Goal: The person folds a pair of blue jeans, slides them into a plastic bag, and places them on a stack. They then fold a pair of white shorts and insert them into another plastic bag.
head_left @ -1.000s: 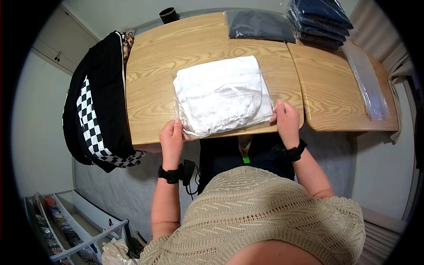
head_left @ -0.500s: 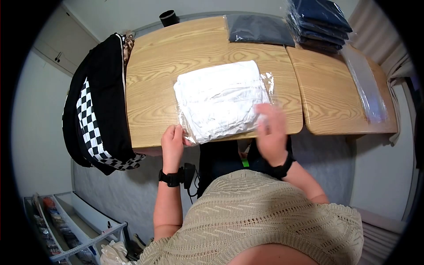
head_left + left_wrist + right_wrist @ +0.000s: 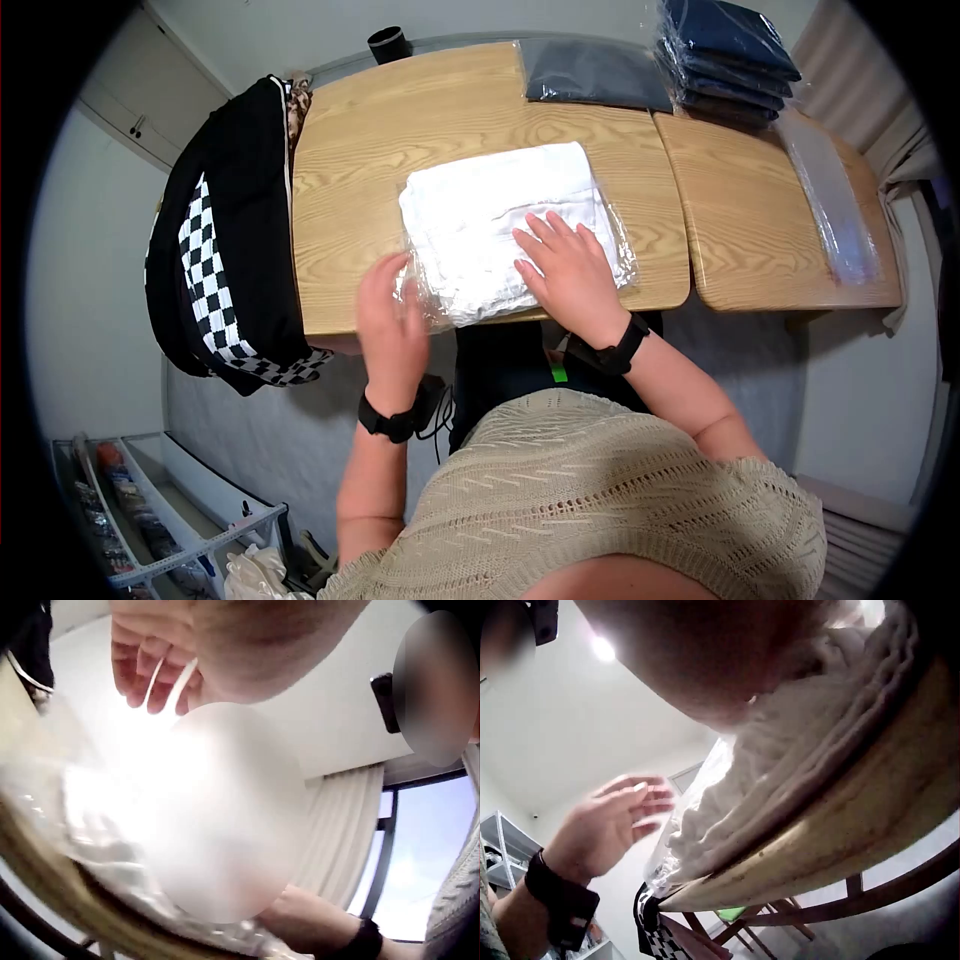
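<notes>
A folded white garment [image 3: 480, 215] in a clear plastic bag [image 3: 622, 255] lies at the front edge of the wooden table. My right hand [image 3: 575, 275] rests flat on the garment's right part, fingers spread. Beside the bag's lower left corner, my left hand [image 3: 390, 320] is raised with fingers loosely extended and slightly blurred, holding nothing. In the right wrist view the left hand [image 3: 611, 825] hovers off the garment's gathered edge [image 3: 705, 817]. The left wrist view shows the left hand's fingers [image 3: 157, 675] apart from the bag.
A black bag-like item with a checkered band [image 3: 210, 265] hangs over the table's left end. Behind lie a dark bagged garment [image 3: 595, 75] and a stack of bagged navy garments [image 3: 725, 60]. Clear plastic bags [image 3: 825, 200] lie on the right table. A black cup-shaped container [image 3: 388, 45] stands behind the table.
My right hand has left the bag's right corner and moved left onto the garment. The left hand has let go of the bag's lower left corner and lifted away.
</notes>
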A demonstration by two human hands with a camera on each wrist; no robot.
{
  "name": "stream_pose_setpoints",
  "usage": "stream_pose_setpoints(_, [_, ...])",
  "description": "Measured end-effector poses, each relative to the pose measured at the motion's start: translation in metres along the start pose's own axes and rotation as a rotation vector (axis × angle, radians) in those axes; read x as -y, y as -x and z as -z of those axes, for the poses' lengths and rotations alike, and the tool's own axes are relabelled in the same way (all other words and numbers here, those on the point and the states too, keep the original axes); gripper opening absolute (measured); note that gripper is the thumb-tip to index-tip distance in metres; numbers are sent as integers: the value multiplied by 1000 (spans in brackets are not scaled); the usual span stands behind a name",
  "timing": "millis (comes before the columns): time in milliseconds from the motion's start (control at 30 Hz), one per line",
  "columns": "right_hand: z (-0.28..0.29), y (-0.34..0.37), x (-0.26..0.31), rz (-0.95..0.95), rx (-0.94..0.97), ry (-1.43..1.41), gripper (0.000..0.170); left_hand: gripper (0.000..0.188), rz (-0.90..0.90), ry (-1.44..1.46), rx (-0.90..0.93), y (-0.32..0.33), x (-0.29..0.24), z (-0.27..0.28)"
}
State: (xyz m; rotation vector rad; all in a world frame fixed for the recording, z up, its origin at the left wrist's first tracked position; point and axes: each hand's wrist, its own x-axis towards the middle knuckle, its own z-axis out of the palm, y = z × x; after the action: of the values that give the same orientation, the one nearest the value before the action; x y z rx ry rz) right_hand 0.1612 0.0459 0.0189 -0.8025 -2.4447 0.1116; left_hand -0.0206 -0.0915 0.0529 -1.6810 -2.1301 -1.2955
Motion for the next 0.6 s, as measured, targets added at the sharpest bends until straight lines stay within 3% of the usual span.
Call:
stream_pose_setpoints(100, [2, -4, 1, -5, 35, 12, 35, 38, -290, -26, 379, -27, -15, -21])
stream_pose_setpoints(133, [7, -6, 1, 28, 26, 58, 36, 44, -299, -169, 517, -31, -15, -27])
stream_pose_setpoints(267, [5, -8, -11, 20, 121, 77, 41, 61, -337, -474, 620, -32, 13, -46])
stream_pose_setpoints(333, [2, -7, -16, -39, 206, 19, 44, 61, -289, -425, 636, -29, 19, -48])
stream_pose_setpoints(600, [2, -9, -14, -99, 250, -65, 44, 62, -120, -264, 759, -30, 20, -50])
